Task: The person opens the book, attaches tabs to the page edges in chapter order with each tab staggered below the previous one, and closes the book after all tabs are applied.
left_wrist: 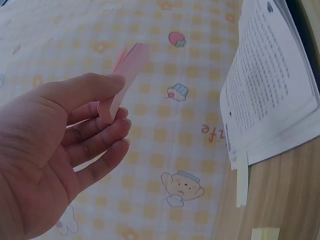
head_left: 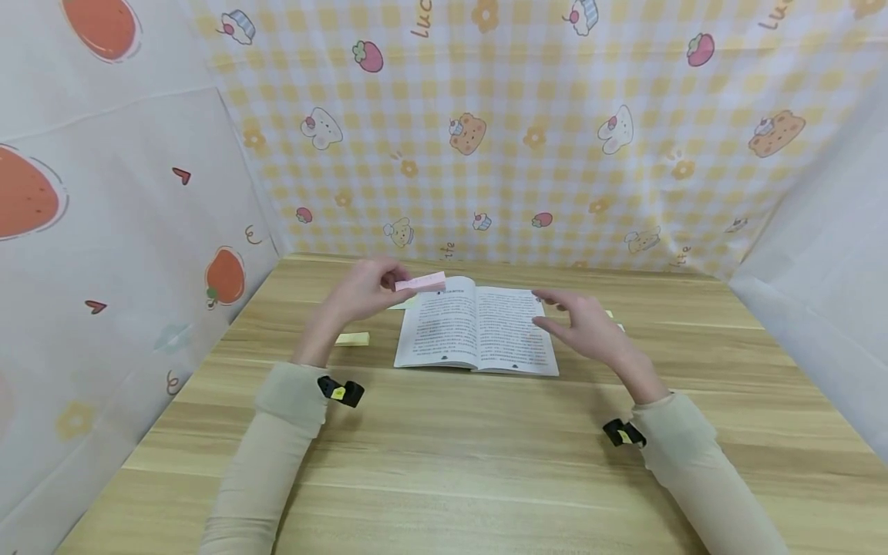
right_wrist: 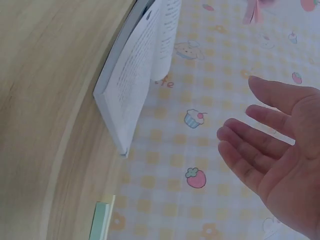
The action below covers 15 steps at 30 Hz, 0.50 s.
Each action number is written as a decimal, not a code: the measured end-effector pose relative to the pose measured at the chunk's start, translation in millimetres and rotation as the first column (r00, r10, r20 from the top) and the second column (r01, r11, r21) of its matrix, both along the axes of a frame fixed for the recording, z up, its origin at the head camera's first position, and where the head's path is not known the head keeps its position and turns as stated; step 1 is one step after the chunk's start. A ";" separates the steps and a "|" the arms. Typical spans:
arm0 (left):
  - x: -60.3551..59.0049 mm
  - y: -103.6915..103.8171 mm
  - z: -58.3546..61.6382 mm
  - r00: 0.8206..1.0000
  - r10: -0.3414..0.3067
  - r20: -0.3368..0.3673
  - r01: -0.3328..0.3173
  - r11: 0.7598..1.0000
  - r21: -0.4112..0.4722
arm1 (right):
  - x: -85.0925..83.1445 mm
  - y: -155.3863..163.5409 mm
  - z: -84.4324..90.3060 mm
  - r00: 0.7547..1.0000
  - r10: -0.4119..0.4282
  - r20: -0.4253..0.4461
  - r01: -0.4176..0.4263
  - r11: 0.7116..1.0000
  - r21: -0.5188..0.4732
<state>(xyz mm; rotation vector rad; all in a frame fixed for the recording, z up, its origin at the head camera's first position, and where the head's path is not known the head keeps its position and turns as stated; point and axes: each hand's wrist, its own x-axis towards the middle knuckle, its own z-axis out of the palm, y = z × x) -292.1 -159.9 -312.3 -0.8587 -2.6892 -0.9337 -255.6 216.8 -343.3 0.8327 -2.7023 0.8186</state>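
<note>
Nearest, two beige sleeves reach over the wooden counter (head_left: 444, 462), each wrist wearing a small black camera. Beyond them the right hand (head_left: 590, 327) hovers above the right page of an open book (head_left: 479, 331), its fingers (right_wrist: 250, 145) straight and slightly spread, holding nothing. The left hand (head_left: 364, 291) is raised over the book's upper left corner and pinches a pink sticky-note pad (head_left: 420, 283) between thumb and curled fingers (left_wrist: 100, 142); the pad is a slim, pale pink block, held level off the counter, with its top sheets fanning a little at the free end. A yellow pad (head_left: 352, 338) lies on the counter just left of the book. Farthest back hangs a yellow checked backdrop (head_left: 527, 123) printed with cartoon animals.
</note>
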 end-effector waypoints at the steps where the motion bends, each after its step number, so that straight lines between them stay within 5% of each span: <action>1: 0.5 2.3 -0.4 1.000 -0.012 -0.003 0.012 1.000 0.000 | 1.0 -0.8 1.1 1.000 0.002 -0.006 -0.002 1.000 -0.011; 15: 13.3 35.2 -3.8 0.979 -0.154 -0.130 0.158 0.987 0.019 | 14.0 -15.1 11.9 0.991 0.067 -0.119 -0.077 0.994 -0.084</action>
